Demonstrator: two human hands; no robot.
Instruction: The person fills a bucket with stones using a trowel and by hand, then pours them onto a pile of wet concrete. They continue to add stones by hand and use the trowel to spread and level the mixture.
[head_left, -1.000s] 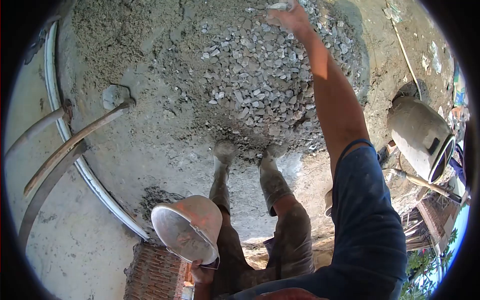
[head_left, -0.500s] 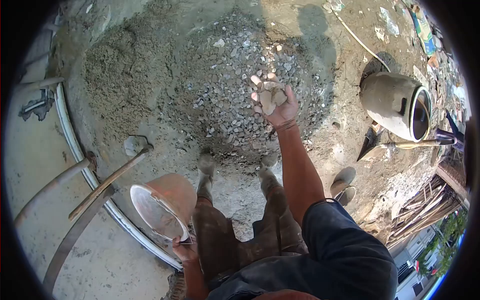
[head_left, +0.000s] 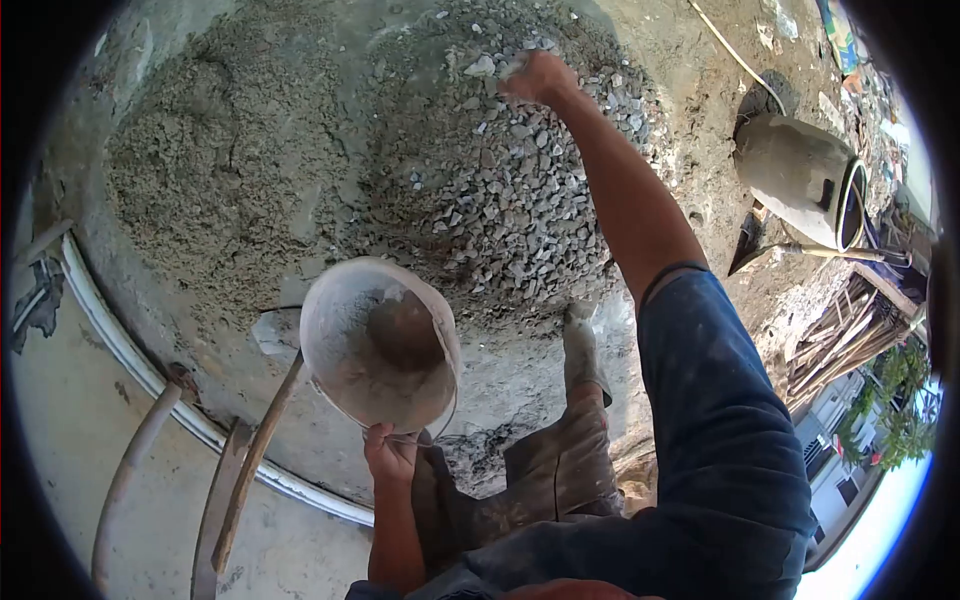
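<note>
My left hand point(head_left: 390, 457) is closed at the near rim of a dusty bucket point(head_left: 325, 350), where its thin wire handle runs. The bucket's mouth faces up toward me; its inside is coated in grey, with a darker round bottom. My right hand point(head_left: 538, 78) reaches far forward, palm down, low over the far part of a gravel heap point(head_left: 530, 215). Its fingers are blurred and partly hidden, so whether it holds stones does not show. A larger pale stone point(head_left: 481, 67) lies just left of those fingers.
A heap of wet sandy mix point(head_left: 215, 160) spreads at the left. A shovel point(head_left: 265, 440) and another long handle point(head_left: 135, 470) lean over a white curved edge point(head_left: 120, 335). At the right are a drum-shaped container point(head_left: 795, 180), a spade point(head_left: 780, 250) and a stick pile point(head_left: 835, 335).
My right hand has moved forward and turned over; the stones on its open palm no longer show. My left hand has brought the bucket forward and to the right, its mouth turned upward.
</note>
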